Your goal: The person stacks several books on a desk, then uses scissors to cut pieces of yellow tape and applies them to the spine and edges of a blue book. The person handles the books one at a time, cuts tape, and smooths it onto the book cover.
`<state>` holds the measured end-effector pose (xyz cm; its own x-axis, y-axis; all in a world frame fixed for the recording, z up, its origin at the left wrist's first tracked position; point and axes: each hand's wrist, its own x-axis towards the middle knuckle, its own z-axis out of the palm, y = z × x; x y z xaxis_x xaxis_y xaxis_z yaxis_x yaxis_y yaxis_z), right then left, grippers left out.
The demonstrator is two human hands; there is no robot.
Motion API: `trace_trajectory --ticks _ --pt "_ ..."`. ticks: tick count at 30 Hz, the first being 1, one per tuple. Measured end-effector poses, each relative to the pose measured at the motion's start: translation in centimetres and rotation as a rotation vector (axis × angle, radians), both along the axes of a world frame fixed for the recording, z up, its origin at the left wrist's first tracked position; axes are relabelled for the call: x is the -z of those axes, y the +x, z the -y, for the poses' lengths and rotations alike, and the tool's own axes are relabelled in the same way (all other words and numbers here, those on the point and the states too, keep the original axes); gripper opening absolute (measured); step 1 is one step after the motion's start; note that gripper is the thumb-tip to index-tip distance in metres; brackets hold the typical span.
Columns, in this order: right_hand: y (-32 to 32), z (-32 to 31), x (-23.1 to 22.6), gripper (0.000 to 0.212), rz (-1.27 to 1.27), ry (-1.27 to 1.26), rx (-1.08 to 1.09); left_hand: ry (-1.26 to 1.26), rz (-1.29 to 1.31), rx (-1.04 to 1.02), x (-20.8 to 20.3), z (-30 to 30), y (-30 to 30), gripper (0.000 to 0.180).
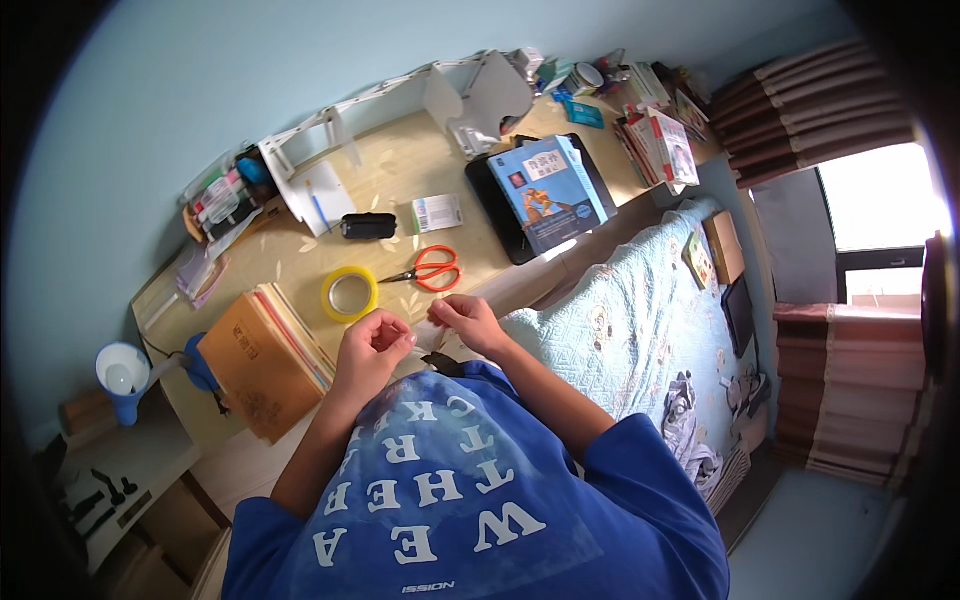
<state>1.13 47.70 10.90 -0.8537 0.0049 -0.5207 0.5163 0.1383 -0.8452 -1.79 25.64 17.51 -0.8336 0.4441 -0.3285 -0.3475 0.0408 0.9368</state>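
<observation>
My left hand (372, 352) is held in front of my body with its fingers curled and the thumb meeting the fingertips in a pinch. Close by on the right, my right hand (470, 323) pinches too, thumb against forefinger. Something pale and thin seems to lie between the two, but I cannot make out what it is. Just beyond the hands, on the desk, are a roll of yellow-rimmed tape (350, 294) and scissors with orange-red handles (437, 269). A stack of books (262, 362) with a tan cover on its side stands left of my left hand.
Farther back on the desk (395, 150) lie a black case (368, 226), a small white box (437, 213) and a blue book (548, 195) on a black laptop-like slab. A white desk lamp (124, 372) stands at the left. To the right is a bed (610, 310) with a pale blue quilt.
</observation>
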Motion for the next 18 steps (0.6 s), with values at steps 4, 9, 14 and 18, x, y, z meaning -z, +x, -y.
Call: trace_trajectory --ticks 4,9,14,18 --pt "1.5 -2.0 -4.1 0.040 -0.048 -0.587 0.140 -0.083 -0.046 0.089 -1.0 -3.4 -0.5 0.009" --pt "2.0 -5.7 -6.5 0.031 -0.054 -0.565 0.097 -0.109 -0.080 0.156 -0.3 -8.4 -0.1 0.009" --pt "3.2 -10.9 -5.4 0.026 -0.130 -0.477 0.100 -0.111 -0.092 0.166 -0.4 -14.8 0.6 0.010" --pt "3.9 -16.5 -5.1 0.019 -0.156 -0.459 0.139 -0.184 -0.091 0.218 0.0 -19.7 1.3 0.010"
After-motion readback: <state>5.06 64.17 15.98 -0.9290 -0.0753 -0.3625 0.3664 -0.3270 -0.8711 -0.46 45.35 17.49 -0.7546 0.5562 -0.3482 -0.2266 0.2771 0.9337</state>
